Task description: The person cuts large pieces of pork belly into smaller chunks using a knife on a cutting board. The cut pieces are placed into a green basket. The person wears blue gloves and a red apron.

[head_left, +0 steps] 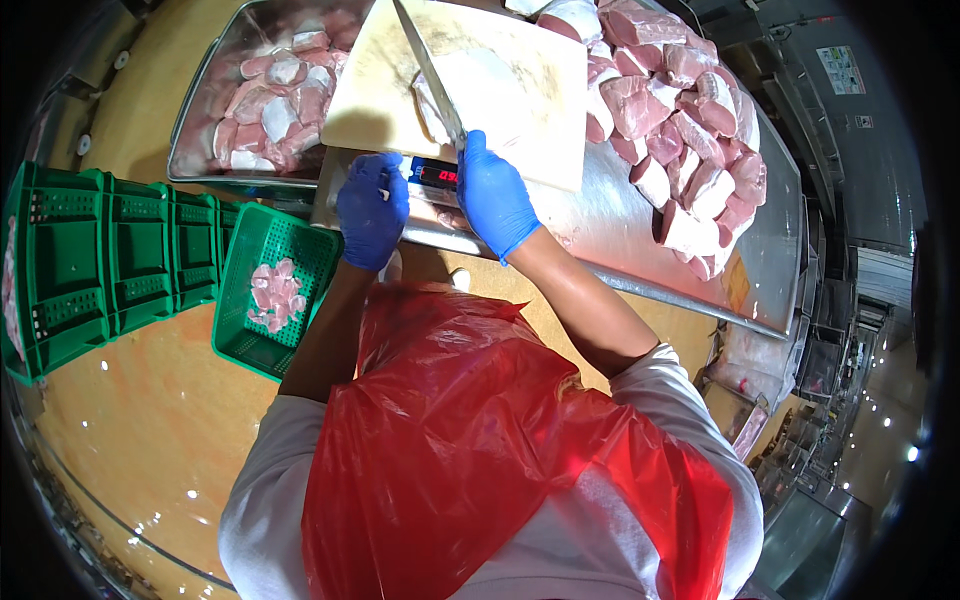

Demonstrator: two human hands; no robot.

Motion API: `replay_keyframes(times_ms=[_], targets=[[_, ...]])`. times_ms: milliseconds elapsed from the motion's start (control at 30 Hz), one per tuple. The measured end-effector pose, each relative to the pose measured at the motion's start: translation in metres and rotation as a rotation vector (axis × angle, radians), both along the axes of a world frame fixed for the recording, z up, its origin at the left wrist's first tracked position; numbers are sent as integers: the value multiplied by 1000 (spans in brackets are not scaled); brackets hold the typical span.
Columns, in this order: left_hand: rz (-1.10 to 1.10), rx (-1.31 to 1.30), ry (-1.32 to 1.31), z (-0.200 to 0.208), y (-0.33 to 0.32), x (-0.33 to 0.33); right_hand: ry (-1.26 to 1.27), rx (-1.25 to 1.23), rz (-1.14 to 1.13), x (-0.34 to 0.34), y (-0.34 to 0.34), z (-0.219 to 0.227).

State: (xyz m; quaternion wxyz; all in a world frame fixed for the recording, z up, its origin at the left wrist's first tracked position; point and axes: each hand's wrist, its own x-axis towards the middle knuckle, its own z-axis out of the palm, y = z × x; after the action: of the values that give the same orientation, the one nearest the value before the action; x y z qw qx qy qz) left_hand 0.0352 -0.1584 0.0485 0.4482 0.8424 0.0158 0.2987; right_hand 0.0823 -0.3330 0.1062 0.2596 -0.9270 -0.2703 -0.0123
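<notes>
The right hand (492,195) in a blue glove is gripping a long knife (428,72), fingers closed tight around its handle. The blade is lying on a pale meat piece (480,85) on the cutting board (375,95). The left hand (372,208) is curling just below the board, holding nothing big.

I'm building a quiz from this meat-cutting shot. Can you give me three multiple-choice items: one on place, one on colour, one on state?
1. Where does the green basket with a few meat pieces sit?
A. to the person's left, below the table
B. on the cutting board
C. to the right

2. What colour are the gloves?
A. white
B. blue
C. black

3. What does the right hand hold?
A. nothing
B. a knife
C. a basket

Answers: 1 A, it sits lower left; 2 B, both hands show blue; 3 B, the knife blade crosses the cutting board.
</notes>
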Motion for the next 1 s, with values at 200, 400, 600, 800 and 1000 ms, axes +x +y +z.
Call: replay_keyframes(times_ms=[200,400,600,800,1000], targets=[[144,-8,-9,-7,23,1,478,-427,-51,-81,-102,-4],[95,-265,-1,13,-22,17,386,-413,-98,-103,-113,55],[128,-436,149,5,-33,51,40,-147,-47,-34,-22,35],[152,-324,72,-7,-27,45,95,-320,17,-5,6,21],[346,-270,137,-24,23,-4,285,-572,57,-72,-121,66]])
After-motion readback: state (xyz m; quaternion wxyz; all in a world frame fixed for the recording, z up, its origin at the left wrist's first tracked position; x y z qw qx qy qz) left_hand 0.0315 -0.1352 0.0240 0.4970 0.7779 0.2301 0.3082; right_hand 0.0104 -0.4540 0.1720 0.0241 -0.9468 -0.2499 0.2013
